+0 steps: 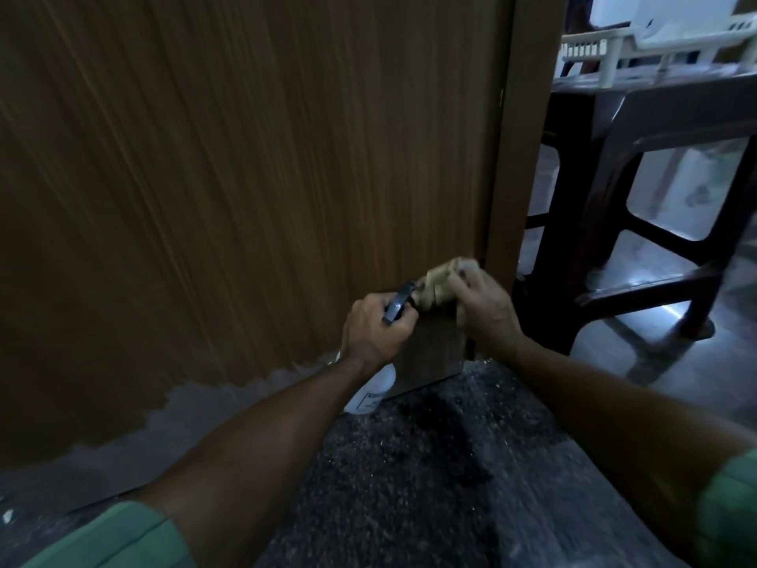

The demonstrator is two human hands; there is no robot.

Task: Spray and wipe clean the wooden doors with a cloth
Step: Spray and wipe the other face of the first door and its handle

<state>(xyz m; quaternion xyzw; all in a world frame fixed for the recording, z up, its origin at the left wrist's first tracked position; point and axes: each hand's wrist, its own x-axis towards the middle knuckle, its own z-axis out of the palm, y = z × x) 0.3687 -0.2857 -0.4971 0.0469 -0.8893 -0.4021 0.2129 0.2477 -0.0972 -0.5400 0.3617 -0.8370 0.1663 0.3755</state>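
Note:
A brown wooden door (229, 190) fills the left and middle of the view, its veneer worn away to grey along the bottom edge. My left hand (375, 327) grips a white spray bottle (370, 389) by its dark trigger head, the nozzle pointing at the cloth. My right hand (483, 309) holds a bunched beige cloth (440, 286) against the door's lower right corner, beside the door frame (516, 157). The bottle's body hangs below my left wrist, partly hidden by it.
A dark plastic table (639, 223) stands right of the frame, with a white basket (655, 47) on top. Dark speckled floor (409, 465) lies under my arms, with a darker patch near the door's bottom corner.

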